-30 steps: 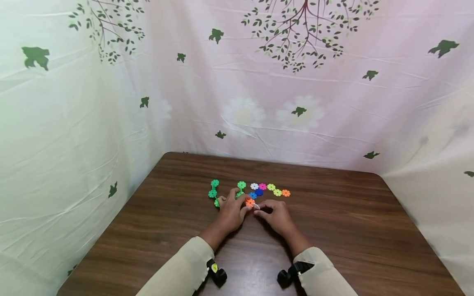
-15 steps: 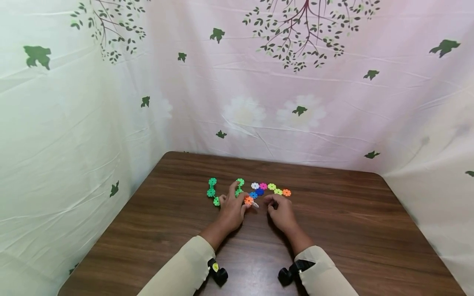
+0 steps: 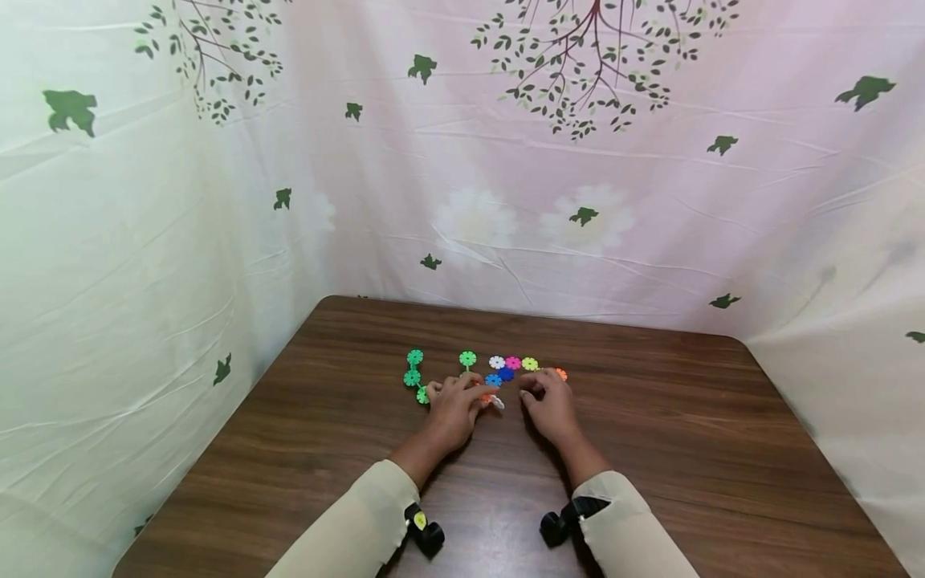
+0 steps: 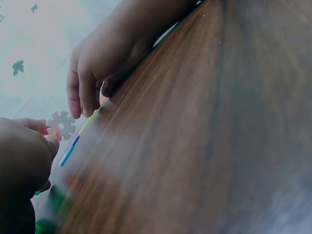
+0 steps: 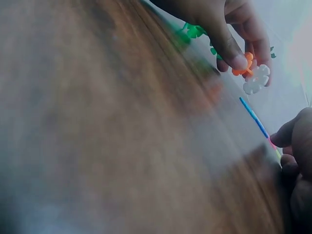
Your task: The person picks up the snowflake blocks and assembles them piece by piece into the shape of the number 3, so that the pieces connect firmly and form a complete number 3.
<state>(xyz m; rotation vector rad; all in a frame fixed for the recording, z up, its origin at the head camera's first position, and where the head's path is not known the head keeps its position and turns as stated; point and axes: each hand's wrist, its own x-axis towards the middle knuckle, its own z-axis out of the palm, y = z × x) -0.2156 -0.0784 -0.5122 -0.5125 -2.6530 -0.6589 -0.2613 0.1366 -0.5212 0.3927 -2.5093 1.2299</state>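
My left hand [image 3: 454, 408] pinches an orange notched disc [image 5: 245, 65] between thumb and fingers, seen best in the right wrist view. Fitted onto it at an angle is a white notched disc [image 4: 61, 125]. A chain of green discs [image 3: 412, 377] runs from the left and passes partly hidden behind this hand. My right hand [image 3: 552, 409] hangs over the loose discs, its fingers loosely curled and nothing visible in them. Below its fingertips a yellow disc is mostly covered, and an orange loose disc [image 3: 562, 373] peeks out beyond the knuckles.
Flat on the table [image 3: 650, 449], between and behind the hands, lie a light blue disc [image 3: 494, 380], a dark blue disc [image 3: 507, 374], a white loose disc [image 3: 496, 362], a pink disc [image 3: 513, 363] and a yellow disc [image 3: 530, 364]. Printed cloth [image 3: 506, 241] hangs behind the table.
My right hand has let go of the white disc and moved right, over the loose discs. My left hand keeps hold of the orange disc, its index finger now lowered across it.
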